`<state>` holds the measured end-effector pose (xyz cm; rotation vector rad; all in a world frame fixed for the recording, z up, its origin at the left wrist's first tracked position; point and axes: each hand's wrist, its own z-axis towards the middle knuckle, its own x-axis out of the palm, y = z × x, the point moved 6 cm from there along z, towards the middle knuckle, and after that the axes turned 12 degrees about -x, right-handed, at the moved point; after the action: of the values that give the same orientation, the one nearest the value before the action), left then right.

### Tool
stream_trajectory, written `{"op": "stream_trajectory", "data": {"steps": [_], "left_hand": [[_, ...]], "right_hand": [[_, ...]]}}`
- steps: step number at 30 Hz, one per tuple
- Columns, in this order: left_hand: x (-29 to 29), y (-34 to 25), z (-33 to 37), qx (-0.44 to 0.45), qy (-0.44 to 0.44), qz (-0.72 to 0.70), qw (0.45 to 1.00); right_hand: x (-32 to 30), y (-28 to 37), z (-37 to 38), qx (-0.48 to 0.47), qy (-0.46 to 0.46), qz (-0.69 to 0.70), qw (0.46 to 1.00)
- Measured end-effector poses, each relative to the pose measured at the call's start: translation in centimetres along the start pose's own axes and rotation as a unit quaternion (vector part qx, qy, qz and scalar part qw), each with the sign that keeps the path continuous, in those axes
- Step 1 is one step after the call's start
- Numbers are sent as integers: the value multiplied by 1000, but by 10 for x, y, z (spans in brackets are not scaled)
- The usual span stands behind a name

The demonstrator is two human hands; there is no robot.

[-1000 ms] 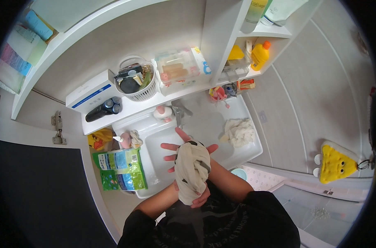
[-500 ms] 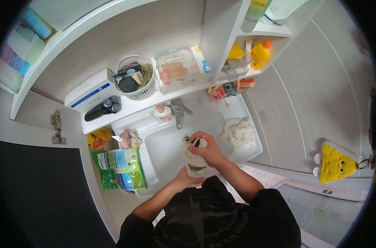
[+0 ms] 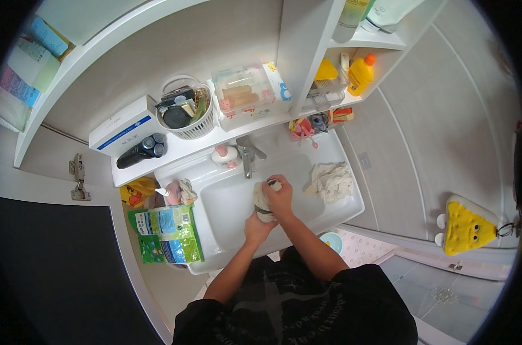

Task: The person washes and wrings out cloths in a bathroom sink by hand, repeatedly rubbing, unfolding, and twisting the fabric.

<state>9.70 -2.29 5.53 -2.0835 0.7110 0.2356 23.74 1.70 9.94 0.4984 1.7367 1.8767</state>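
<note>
Over the white sink (image 3: pixel 220 215), both my hands are closed on a bunched off-white cloth (image 3: pixel 261 200) with dark bands. My right hand (image 3: pixel 280 198) wraps its upper end, just below the tap. Lower down, my left hand (image 3: pixel 259 227) grips the bottom end. Much of the cloth is hidden in my fingers, so its exact kind does not show. A heap of wet-looking cream cloth (image 3: pixel 331 183) lies on the sink's right ledge. Behind the basin stands the chrome tap (image 3: pixel 247 160), its spout pointing toward me.
A soap bottle (image 3: pixel 224 155) stands left of the tap. On the left ledge are a pink bottle (image 3: pixel 172 193) and a green packet (image 3: pixel 168 234). The shelf above holds a shaver (image 3: pixel 141 150), a basket (image 3: pixel 196 127) and a clear box (image 3: pixel 242 92). A mirrored door (image 3: pixel 54 259) hangs open at left.
Both hands have moved up and away from my body with the cloth, now more bunched between them. My torso has drawn back, and a light-blue basin shows on the floor.
</note>
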Motion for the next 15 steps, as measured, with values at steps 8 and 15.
{"op": "stream_trajectory", "data": {"steps": [8,15], "left_hand": [[-1,10,10,-62,-63,126,988],[-3,8,11,-51,-88,155,983]], "right_hand": [[4,-21,-5,12,-57,-42,997],[2,-46,-9,36,-89,-49,994]]}}
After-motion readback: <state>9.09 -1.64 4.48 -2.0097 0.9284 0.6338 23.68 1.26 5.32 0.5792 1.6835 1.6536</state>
